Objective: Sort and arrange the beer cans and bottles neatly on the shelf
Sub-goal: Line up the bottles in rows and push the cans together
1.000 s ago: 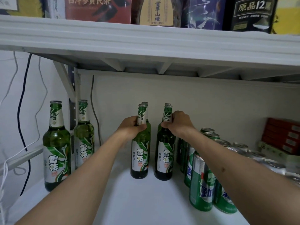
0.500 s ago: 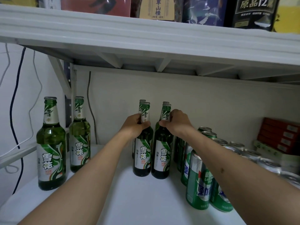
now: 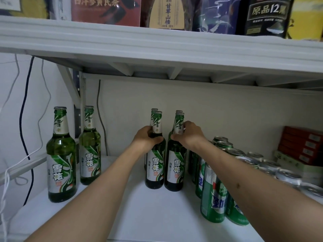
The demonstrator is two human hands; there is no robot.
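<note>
Two green beer bottles stand side by side, almost touching, in the middle of the white shelf (image 3: 153, 206). My left hand (image 3: 146, 137) grips the shoulder of the left middle bottle (image 3: 154, 165). Around the neck of the right middle bottle (image 3: 174, 166) my right hand (image 3: 187, 135) is closed. Behind each of them stands another bottle, mostly hidden, with only the cap and neck showing. Two more green bottles stand apart at the left, a near one (image 3: 61, 163) and a far one (image 3: 90, 151). Rows of green beer cans (image 3: 212, 194) fill the right side.
The upper shelf board (image 3: 157, 49) hangs low overhead, loaded with boxes and bags. Red boxes (image 3: 302, 144) are stacked at the far right on a pale carton. Black and white cables (image 3: 26, 110) hang down the wall at the left.
The two held bottles have closed the gap between them and now stand almost touching. My left hand has slid from the neck down to the bottle's shoulder.
</note>
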